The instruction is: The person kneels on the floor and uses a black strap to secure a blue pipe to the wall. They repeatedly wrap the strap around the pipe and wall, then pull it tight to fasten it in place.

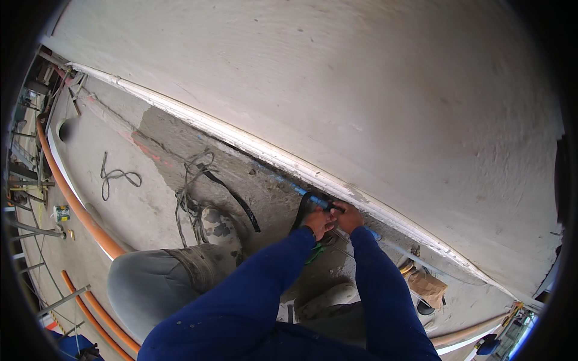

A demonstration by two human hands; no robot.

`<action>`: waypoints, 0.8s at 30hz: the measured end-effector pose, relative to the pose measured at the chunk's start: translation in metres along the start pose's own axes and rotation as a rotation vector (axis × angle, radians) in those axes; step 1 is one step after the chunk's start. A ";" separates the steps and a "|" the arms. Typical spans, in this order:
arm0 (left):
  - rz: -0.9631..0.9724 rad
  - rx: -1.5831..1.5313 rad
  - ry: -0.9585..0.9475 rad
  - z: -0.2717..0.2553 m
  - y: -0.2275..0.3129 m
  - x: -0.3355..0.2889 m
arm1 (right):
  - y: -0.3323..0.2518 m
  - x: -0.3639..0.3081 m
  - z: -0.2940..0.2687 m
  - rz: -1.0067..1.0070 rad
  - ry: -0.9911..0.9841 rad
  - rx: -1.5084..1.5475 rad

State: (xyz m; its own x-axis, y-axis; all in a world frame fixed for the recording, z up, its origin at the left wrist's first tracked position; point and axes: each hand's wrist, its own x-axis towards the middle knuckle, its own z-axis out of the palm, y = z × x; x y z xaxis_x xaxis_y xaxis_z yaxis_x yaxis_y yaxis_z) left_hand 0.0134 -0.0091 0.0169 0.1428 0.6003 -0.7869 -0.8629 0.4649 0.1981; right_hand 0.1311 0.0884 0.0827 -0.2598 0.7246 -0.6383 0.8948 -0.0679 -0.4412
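Note:
A blue pipe runs along the foot of the pale wall, with a short black piece at its near end. My right hand is closed around that black piece, fingers curled over it. Just beside it, my left hand is bent inward with its fingertips close to the right hand. What those left fingers pinch is too small to make out. A black strap-like loop stands by the left hand. Under my forearms lies something green, partly hidden.
A white ledge follows the wall's base. Loose grey rope and a black strap lie on the floor by my left boot. A brown paper bag sits at right. Orange pipes curve along the left.

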 end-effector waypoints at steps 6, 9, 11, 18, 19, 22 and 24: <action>-0.047 0.555 0.171 0.003 0.020 -0.005 | 0.000 -0.003 0.001 -0.023 -0.020 -0.006; -0.030 0.799 0.202 0.008 0.024 -0.008 | 0.002 -0.008 0.007 -0.013 0.031 -0.025; -0.047 1.050 0.149 -0.008 0.027 0.002 | -0.009 -0.013 0.007 -0.026 0.028 -0.029; 0.082 1.419 0.173 -0.021 0.016 0.002 | -0.010 -0.022 0.009 -0.031 0.041 0.008; 0.024 1.434 0.158 -0.022 0.017 0.000 | -0.007 -0.020 0.011 -0.027 0.039 0.021; 0.271 1.634 0.239 -0.036 0.011 -0.002 | -0.009 -0.020 0.016 -0.037 0.032 0.041; 0.450 1.681 0.309 -0.043 0.008 -0.002 | -0.010 -0.020 0.016 -0.048 0.046 0.031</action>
State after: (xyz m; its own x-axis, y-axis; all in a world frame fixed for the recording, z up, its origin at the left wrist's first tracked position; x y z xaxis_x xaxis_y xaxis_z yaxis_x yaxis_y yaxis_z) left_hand -0.0148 -0.0341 -0.0052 -0.2030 0.8173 -0.5393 0.6074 0.5371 0.5853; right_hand 0.1213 0.0635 0.0902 -0.2850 0.7582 -0.5865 0.8697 -0.0528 -0.4908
